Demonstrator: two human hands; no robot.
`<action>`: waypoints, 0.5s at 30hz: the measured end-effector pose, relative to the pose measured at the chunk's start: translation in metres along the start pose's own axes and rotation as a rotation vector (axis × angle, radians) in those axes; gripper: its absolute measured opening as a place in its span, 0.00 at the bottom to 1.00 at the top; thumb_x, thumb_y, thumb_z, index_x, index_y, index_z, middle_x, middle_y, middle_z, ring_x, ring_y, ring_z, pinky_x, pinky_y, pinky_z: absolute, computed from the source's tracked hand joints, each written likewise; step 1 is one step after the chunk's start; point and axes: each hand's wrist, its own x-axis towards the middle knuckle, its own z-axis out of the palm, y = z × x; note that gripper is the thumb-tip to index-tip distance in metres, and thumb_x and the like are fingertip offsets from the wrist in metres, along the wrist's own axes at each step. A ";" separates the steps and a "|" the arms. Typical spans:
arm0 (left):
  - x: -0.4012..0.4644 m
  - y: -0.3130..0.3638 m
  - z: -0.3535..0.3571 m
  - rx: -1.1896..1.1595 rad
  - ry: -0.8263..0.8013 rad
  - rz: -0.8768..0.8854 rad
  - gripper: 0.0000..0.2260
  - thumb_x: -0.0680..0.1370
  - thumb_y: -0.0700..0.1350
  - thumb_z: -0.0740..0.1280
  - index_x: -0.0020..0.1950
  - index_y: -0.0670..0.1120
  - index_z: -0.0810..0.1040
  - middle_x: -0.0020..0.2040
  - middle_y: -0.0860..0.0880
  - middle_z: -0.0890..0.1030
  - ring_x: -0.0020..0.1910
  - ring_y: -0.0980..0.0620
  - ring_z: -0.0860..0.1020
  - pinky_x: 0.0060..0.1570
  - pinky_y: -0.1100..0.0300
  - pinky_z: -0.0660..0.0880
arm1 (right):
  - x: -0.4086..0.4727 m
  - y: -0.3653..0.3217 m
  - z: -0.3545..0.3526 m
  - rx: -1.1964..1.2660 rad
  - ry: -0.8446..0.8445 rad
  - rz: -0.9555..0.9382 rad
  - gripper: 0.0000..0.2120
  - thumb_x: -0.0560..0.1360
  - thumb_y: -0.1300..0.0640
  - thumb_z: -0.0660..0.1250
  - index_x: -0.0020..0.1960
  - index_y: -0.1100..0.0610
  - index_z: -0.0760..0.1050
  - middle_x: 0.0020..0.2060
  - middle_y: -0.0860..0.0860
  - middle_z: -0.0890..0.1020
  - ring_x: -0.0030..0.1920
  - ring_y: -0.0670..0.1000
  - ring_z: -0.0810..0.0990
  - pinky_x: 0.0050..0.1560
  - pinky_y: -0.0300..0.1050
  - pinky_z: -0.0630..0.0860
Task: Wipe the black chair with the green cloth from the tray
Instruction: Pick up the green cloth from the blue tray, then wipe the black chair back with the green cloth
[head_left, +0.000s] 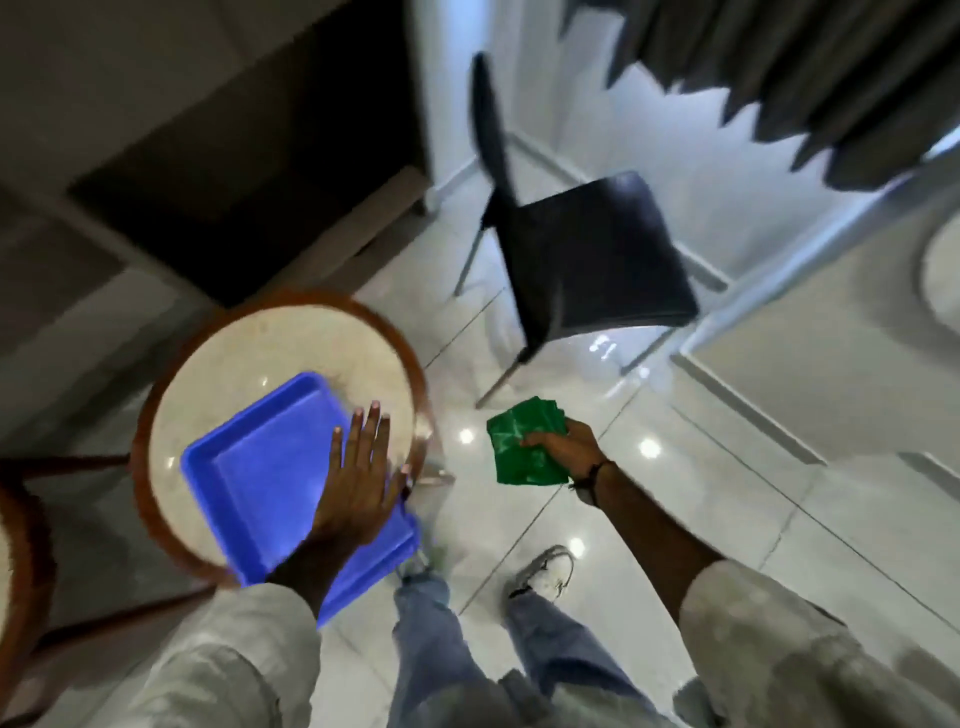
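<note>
The black chair (587, 249) stands on the tiled floor ahead and to the right, its seat bare and its thin backrest on the left side. My right hand (563, 447) grips the folded green cloth (522, 441) in the air above the floor, short of the chair. The blue tray (260, 488) lies on a small round table and holds nothing. My left hand (358, 478) rests flat over the tray's right rim, fingers spread.
The round table (280, 343) has a brown wooden rim and a pale top. Another brown round piece (21, 545) sits at the far left. A dark cabinet (234, 156) stands behind the table. Dark curtains (805, 62) hang at the upper right. My feet are on the glossy tiles below.
</note>
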 end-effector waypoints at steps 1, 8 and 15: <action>0.016 0.023 -0.010 0.013 0.003 0.071 0.32 0.84 0.55 0.55 0.82 0.36 0.61 0.84 0.37 0.58 0.83 0.35 0.60 0.80 0.35 0.58 | -0.007 -0.005 -0.029 0.069 0.033 -0.006 0.19 0.65 0.67 0.76 0.55 0.61 0.82 0.48 0.58 0.86 0.44 0.58 0.85 0.43 0.48 0.84; 0.106 0.170 -0.068 0.115 0.004 0.437 0.33 0.85 0.60 0.50 0.82 0.38 0.62 0.83 0.38 0.62 0.82 0.36 0.62 0.79 0.36 0.64 | -0.039 0.003 -0.158 0.507 0.205 -0.022 0.21 0.68 0.67 0.73 0.60 0.58 0.78 0.46 0.56 0.84 0.39 0.53 0.82 0.27 0.39 0.78; 0.189 0.256 -0.096 0.245 -0.053 0.708 0.35 0.84 0.63 0.42 0.85 0.42 0.48 0.87 0.44 0.48 0.86 0.43 0.47 0.85 0.40 0.51 | -0.019 0.022 -0.176 0.797 0.331 0.001 0.23 0.66 0.68 0.73 0.61 0.59 0.77 0.54 0.60 0.83 0.52 0.62 0.83 0.54 0.61 0.82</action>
